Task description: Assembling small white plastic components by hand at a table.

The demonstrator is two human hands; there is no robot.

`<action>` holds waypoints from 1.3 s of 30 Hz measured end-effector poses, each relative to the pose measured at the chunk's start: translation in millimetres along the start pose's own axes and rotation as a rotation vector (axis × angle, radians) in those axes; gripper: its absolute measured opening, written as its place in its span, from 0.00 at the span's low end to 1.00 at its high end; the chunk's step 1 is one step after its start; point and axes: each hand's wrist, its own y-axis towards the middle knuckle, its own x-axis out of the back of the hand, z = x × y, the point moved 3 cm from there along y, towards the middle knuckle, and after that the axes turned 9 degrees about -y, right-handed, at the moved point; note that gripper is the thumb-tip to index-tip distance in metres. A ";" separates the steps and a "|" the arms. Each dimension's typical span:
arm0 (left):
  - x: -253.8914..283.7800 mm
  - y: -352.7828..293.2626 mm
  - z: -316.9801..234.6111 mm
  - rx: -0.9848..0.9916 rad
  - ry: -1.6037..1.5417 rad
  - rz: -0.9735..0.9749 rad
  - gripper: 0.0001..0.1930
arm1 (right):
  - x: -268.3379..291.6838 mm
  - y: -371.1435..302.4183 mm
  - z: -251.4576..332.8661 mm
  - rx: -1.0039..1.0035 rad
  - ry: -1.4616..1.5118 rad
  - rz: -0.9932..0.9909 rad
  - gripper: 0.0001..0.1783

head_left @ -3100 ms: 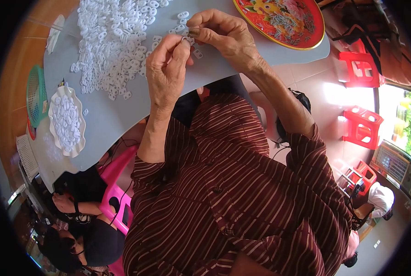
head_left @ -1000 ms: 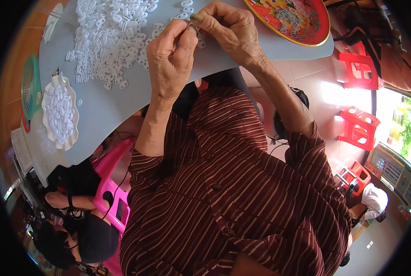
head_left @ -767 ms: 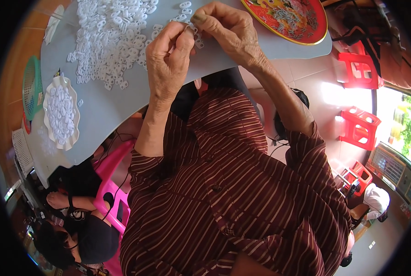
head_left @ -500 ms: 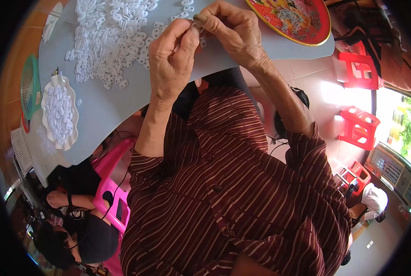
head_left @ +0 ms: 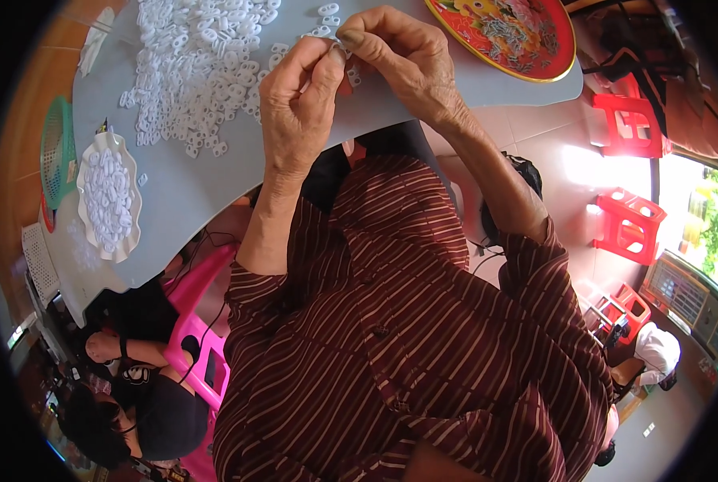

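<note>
I have the left hand (head_left: 300, 104) pinching a small, mostly hidden piece (head_left: 342, 48) over the surface (head_left: 190, 186), beside white parts (head_left: 202, 88); the right hand (head_left: 411, 64) nearly closes there, its hold I cannot tell

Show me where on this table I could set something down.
The widest bare patch of table lies between the wavy-edged dish and the heap of white pieces; one loose piece sits by the dish. A narrower strip lies between the red tray and the table's near edge. Crowded: the heap itself and the scattered pieces around the left hand.
</note>
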 end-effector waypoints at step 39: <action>9.7 109.6 8.1 -0.046 0.916 0.522 0.06 | 9.2 -7.2 -3.1 -0.238 0.232 -0.089 0.09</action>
